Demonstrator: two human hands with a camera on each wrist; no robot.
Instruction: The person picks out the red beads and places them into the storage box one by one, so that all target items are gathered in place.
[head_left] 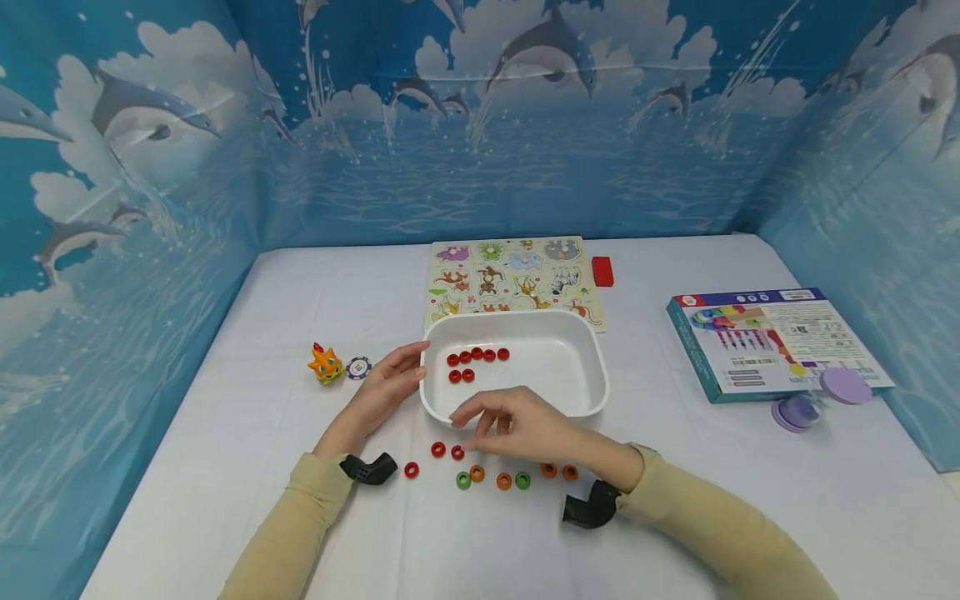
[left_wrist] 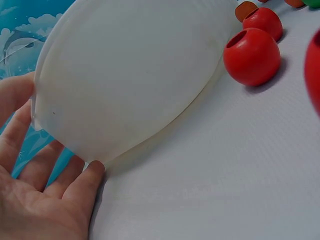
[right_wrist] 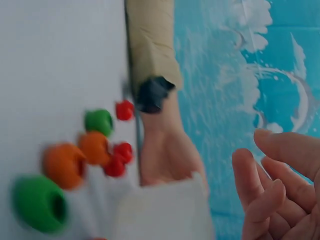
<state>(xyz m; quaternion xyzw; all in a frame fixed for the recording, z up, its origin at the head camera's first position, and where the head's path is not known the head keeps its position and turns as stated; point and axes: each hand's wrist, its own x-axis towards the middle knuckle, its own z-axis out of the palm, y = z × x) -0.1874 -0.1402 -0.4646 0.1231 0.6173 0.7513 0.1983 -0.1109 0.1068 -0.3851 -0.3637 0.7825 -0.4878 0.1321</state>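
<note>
A white plastic tray [head_left: 537, 385] lies mid-table with several red beads [head_left: 477, 353] inside, most in a line and two in front of it. My left hand [head_left: 388, 385] rests against the tray's left end, its fingertips on the outside of rim and wall in the left wrist view. Over the tray's front rim is my right hand [head_left: 517, 423], fingers loosely bent with nothing between them in the right wrist view. Just below it, red beads [head_left: 438, 450] lie on the cloth, along with orange beads [head_left: 504, 481] and green beads [head_left: 522, 480].
Behind the tray lies an animal puzzle board [head_left: 489, 279], with a red block [head_left: 602, 272] beside it. An orange spiky toy [head_left: 326, 364] and a poker chip [head_left: 358, 367] sit left. At right are a flat game box [head_left: 772, 342] and purple-lidded containers [head_left: 797, 412].
</note>
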